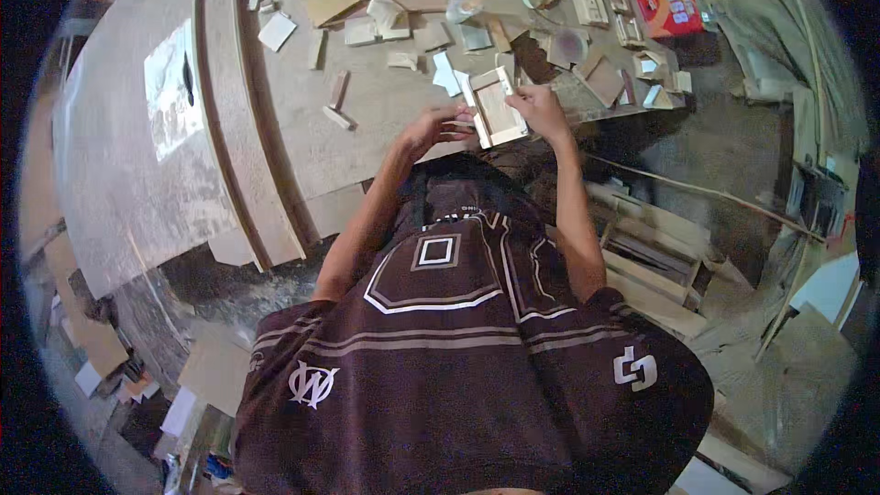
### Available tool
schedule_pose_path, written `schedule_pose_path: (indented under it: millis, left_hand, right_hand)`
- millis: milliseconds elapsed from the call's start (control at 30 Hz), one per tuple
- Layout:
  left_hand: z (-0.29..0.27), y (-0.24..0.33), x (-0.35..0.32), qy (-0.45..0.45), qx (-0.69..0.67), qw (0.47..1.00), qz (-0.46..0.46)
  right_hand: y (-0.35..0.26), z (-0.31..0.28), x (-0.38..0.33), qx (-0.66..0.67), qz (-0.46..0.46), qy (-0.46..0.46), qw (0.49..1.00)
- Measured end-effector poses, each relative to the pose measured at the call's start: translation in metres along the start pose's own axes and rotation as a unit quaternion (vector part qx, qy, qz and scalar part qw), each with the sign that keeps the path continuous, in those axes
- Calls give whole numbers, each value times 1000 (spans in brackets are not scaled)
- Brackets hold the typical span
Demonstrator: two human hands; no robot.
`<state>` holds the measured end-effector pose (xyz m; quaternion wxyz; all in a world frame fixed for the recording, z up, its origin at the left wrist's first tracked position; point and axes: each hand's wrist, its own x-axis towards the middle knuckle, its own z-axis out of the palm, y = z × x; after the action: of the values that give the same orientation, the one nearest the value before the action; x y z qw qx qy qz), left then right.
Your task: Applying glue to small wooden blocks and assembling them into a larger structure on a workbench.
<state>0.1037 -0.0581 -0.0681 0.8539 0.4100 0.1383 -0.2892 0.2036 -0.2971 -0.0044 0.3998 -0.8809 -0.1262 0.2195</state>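
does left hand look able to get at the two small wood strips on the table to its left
Probably yes: only bare tabletop shows between the left hand and the wood strips. That hand is at the framed wooden piece, which the right hand grips.

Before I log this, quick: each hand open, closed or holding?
Left hand: loosely curled at the left edge of the wooden frame; whether it grips cannot be told.
Right hand: closed, holding the wooden frame.
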Motion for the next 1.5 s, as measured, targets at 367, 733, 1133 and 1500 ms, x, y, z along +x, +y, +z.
schedule_pose_path:
  millis: [367,733,1133,1500]
  left_hand:
    - [11,7,34,-15,64,997,-46]
    - [29,30,63,-8,45,999,-1]
    - [37,43,114,60,93,994,-3]
    - [35,44,138,21,31,999,8]
  right_hand:
    - [55,-47,11,3,-7,74,997]
    - [61,-38,16,314,42,34,948]
    - [70,-82,52,301,90,-89,945]
    - [75,-97,73,243,18,-50,969]
